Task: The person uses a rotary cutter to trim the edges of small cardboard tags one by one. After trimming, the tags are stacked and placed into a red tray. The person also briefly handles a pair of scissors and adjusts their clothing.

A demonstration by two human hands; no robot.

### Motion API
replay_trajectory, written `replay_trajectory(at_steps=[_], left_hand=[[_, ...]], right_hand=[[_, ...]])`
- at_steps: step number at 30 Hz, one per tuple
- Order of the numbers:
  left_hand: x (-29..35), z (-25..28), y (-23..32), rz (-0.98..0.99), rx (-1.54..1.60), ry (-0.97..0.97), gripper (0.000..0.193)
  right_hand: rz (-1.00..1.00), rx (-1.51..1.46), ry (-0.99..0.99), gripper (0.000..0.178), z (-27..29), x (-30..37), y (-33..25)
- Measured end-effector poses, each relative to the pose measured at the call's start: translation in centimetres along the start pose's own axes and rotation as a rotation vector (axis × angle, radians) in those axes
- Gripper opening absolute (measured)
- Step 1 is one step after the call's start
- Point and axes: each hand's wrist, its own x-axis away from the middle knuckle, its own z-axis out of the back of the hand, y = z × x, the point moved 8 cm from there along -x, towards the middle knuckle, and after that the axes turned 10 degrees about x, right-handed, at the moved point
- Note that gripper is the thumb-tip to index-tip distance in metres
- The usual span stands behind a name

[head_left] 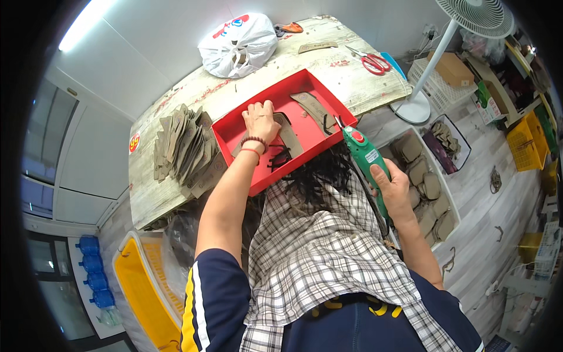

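Note:
A shallow red box [239,113] sits tilted at the table's near edge, against my lap. My left hand [261,121] reaches into it with fingers curled down on a tan fabric piece [289,136]; the hand hides part of its grip. Another curved tan piece [312,110] with dark printing lies at the box's far right, and black scraps [280,156] lie near its front wall. My right hand [392,186] is wrapped round a green handheld electric tool [365,151] with a red button. Its thin metal tip points up beside the box's right corner.
A heap of tan pieces [183,144] stands left of the box. Farther back are a white plastic bag [239,44], red-handled scissors [375,64] and a single tan strip [318,47]. Black threads [319,176] cover my checked apron [316,246]. A bin of tan pieces [431,188] stands right.

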Motion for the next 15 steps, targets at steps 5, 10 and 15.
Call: replay_trajectory(at_steps=[5, 10, 15], left_hand=[[1.2, 2.4, 1.2, 0.128, 1.509, -0.027, 0.018], [4.4, 6.4, 6.4, 0.247, 2.02, -0.014, 0.014], [5.5, 5.6, 7.7, 0.298, 2.026, 0.05, 0.015]], right_hand=[[0.066, 0.051, 0.005, 0.041, -0.8, -0.6, -0.9], [0.148, 0.104, 0.076, 0.04, -1.5, -0.8, -2.4], [0.153, 0.139, 0.058, 0.041, -1.7, -0.3, -3.5]])
